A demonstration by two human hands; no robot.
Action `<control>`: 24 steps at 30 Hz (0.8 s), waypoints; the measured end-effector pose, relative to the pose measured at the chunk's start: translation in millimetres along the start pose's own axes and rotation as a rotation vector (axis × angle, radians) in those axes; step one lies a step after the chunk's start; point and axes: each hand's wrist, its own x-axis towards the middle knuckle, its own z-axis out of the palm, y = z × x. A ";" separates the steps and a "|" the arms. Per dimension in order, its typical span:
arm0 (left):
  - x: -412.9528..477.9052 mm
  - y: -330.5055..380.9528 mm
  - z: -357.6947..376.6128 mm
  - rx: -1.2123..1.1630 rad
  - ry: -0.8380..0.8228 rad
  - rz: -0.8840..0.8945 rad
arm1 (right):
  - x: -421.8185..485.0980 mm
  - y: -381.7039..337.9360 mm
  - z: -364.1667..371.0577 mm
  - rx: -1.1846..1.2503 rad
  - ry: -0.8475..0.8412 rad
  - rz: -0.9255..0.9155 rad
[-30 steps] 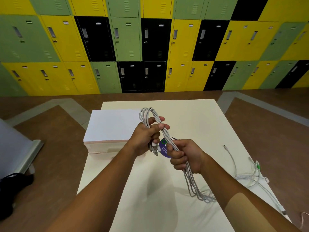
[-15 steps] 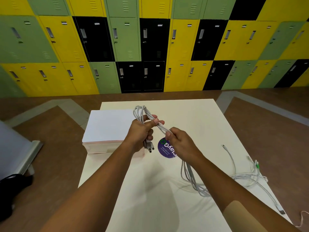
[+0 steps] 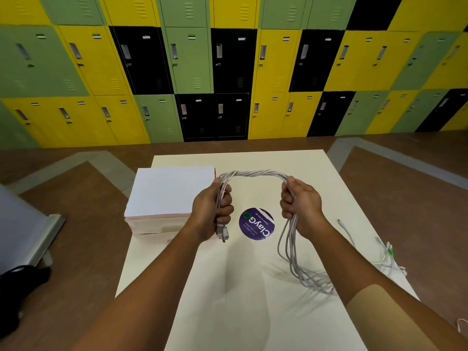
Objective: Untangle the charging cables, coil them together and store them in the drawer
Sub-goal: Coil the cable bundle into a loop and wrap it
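A bundle of grey charging cables (image 3: 253, 173) arches between my two hands above the cream table (image 3: 253, 312). My left hand (image 3: 212, 211) grips one end, with the plugs sticking out below the fist. My right hand (image 3: 301, 206) grips the bundle farther along, and the rest hangs down in loops onto the table. Several more loose cables (image 3: 385, 254) lie tangled at the table's right edge. A white box with a pinkish base (image 3: 169, 191), perhaps the drawer, sits at the table's left, just left of my left hand.
A round purple sticker (image 3: 257, 223) lies on the table between my hands. Green, yellow and black lockers (image 3: 228, 72) fill the back wall. A grey metal stand (image 3: 30, 236) and a black object (image 3: 22, 282) are on the brown floor to the left.
My right hand slid along the bundle and moved right, away from the left hand. The cables, held close together before, now span an arch between the hands.
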 end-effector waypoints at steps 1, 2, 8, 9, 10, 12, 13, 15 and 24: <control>-0.3 -1.4 -1.0 0.044 -0.003 -0.017 | 1.7 -0.6 -1.6 -0.016 0.027 -0.023; -1.4 -1.7 -2.6 0.100 -0.018 -0.044 | 4.3 -1.7 -4.5 -0.043 0.056 -0.052; -9.0 1.1 -20.2 0.382 -0.125 -0.244 | 22.6 -10.4 -27.4 -0.312 0.092 -0.243; -9.0 -0.1 -18.2 0.389 -0.132 -0.247 | 24.5 -10.2 -26.7 -0.348 0.107 -0.268; -9.1 -1.4 -15.4 0.392 -0.136 -0.238 | 25.9 -9.6 -24.9 -0.369 0.129 -0.281; -9.3 -3.4 -10.1 0.381 -0.140 -0.187 | 28.3 -5.9 -20.6 -0.336 0.177 -0.251; -9.3 -3.5 -7.6 0.360 -0.139 -0.150 | 28.3 -3.6 -19.2 -0.288 0.192 -0.211; -9.2 -0.8 -2.7 0.282 -0.120 -0.067 | 24.3 2.8 -18.5 -0.225 0.182 -0.137; 1.9 14.0 25.8 0.166 0.015 0.227 | -10.5 42.1 13.4 -0.106 -0.058 0.294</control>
